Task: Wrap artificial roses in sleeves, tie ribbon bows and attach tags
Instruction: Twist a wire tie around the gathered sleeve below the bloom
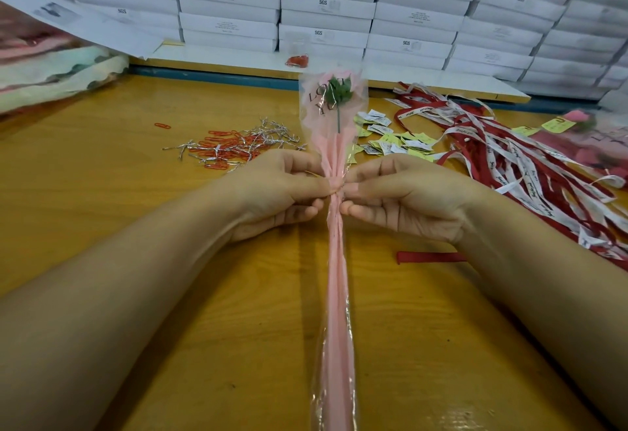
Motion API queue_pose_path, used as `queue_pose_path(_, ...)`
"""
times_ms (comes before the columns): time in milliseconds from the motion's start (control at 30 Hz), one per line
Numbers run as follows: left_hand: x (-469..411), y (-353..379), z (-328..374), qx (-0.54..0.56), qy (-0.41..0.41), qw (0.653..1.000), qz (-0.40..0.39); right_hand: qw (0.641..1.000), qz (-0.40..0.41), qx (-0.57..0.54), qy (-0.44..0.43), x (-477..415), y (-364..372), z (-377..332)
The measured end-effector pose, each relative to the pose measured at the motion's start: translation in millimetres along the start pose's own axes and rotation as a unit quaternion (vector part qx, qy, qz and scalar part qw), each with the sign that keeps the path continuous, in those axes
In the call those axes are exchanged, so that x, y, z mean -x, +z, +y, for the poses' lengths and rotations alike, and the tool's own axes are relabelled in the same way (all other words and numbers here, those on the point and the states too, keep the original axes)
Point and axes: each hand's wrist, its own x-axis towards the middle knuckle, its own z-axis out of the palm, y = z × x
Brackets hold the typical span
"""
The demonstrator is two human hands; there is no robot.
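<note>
A pink artificial rose with green leaves [336,90] sits inside a clear and pink sleeve [336,277] that runs from the table's near edge away from me. My left hand [282,192] and my right hand [404,196] meet at the gathered neck of the sleeve [335,189], fingertips pinching it from both sides. A thin tie between the fingers is too small to make out. Red and white printed ribbons [509,158] lie in a heap to the right, and yellow and white tags [390,140] lie just beyond my right hand.
Silver twist ties and red paper clips [234,147] are scattered at the left of the wooden table [102,192]. One red ribbon piece [428,256] lies under my right wrist. Another wrapped rose [584,124] lies far right. Stacked white boxes [326,6] wall the back; fabric [51,70] at left.
</note>
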Motion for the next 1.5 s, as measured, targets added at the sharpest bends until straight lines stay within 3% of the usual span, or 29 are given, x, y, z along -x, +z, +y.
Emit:
queue_pose_path(500, -1, -3, -2, 0.055, 0.033, 0.998, 0.017, 0.998, 0.021, -0.028, -0.048, -4, 3, 7)
queue_pose_path(800, -3, -7, -3, 0.142, 0.053, 0.988, -0.042, 0.996, 0.001, -0.061, -0.07, -5, 6, 5)
queue_pose_path(1500, -2, 4, -12, 0.058, 0.102, 0.99, -0.073, 0.995, -0.003, -0.103, -0.002, -8, 10, 5)
